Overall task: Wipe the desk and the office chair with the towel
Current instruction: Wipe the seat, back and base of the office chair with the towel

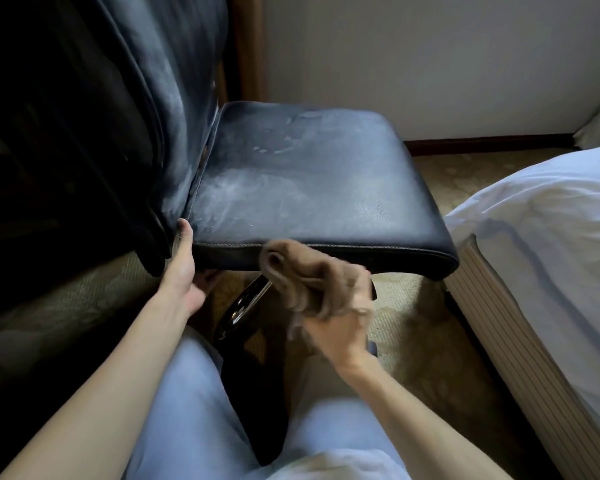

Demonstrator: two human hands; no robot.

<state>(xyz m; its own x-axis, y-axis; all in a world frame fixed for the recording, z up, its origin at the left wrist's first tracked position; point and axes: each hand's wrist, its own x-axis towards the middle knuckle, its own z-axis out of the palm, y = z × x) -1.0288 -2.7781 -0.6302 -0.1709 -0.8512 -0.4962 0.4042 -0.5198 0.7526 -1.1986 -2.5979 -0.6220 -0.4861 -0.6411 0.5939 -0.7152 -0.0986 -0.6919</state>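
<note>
Your left hand (184, 275) grips the near corner of the black leather office chair (309, 188) where seat meets back, thumb laid up along the stitched side edge and fingers curled beneath the seat. Your right hand (340, 327) is closed round the crumpled brown cloth towel (302, 278), which is bunched into a wad and meets the seat's near edge just above the curved chrome base leg (246, 303); blur hides exactly how those fingers lie. The seat top and the tall padded backrest (160, 98) carry pale smeared streaks, so I judge the chair far from finished; the desk I cannot pick out, the left of the view being too dark to read. Several things could go wrong from here. A wadded towel touches the leather over a small patch only, so hard strokes may push the film about rather than lift it; opening it flatter would help. If your left hand slackens while you press sideways, the chair may swivel or roll away from you; keep that corner held. A loose fold of towel could snag on the chrome leg under the seat. The white-covered bed (551, 216) stands just beside the seat's far end, so brisk strokes that way may flick dust onto the bedding. The crease between seat and backrest is easy to skip.
</note>
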